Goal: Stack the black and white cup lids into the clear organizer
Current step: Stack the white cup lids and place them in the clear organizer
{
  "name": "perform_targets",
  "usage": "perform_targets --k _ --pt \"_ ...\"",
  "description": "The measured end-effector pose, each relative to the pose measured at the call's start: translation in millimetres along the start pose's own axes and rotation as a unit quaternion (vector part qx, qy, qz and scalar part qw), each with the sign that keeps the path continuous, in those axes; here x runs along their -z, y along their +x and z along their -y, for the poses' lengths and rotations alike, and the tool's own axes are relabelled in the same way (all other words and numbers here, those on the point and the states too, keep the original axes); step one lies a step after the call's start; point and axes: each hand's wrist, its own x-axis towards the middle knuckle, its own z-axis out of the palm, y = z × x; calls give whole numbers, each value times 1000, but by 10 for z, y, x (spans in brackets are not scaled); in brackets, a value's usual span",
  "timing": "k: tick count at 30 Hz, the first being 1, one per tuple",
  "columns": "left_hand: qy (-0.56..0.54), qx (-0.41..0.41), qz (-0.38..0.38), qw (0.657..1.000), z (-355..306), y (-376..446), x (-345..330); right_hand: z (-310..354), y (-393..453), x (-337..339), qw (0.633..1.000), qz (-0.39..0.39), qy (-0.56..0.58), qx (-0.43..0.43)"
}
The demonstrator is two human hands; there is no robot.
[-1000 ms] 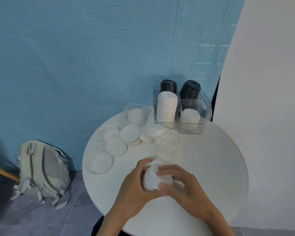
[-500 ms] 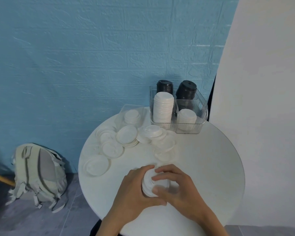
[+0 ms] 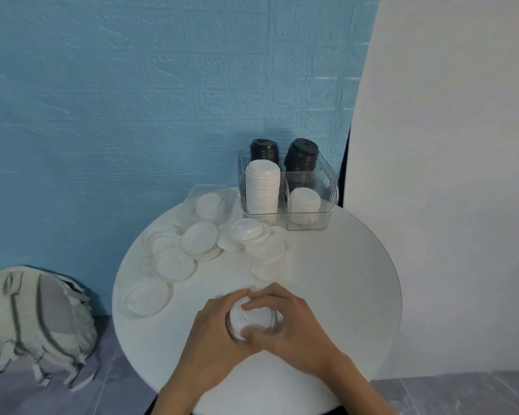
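Both hands have closed in tighter around the small stack of white lids (image 3: 252,320) near the table's (image 3: 342,280) front edge; left hand (image 3: 213,333) cups it from the side, right hand (image 3: 288,324) curls over the top. Loose lids (image 3: 198,241) sit scattered beside the clear organizer (image 3: 309,214) at the back.
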Motion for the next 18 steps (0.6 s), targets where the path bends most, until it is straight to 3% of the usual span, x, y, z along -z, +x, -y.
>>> perform_targets --k 4,8,11,14,18 --pt "-1 14 3 1000 -50 -14 9 2 17 33 1000 14 5 -6" --pt "-3 27 -2 1000 -82 -6 32 -26 143 205 996 17 81 -22" --pt "7 43 4 999 -94 29 39 -173 383 297 994 -105 19 -5" --pt "18 69 20 997 -139 69 37 -280 651 340 983 -175 -54 -19" --pt "46 81 30 995 -244 128 49 -277 904 321 980 -125 -139 -64"
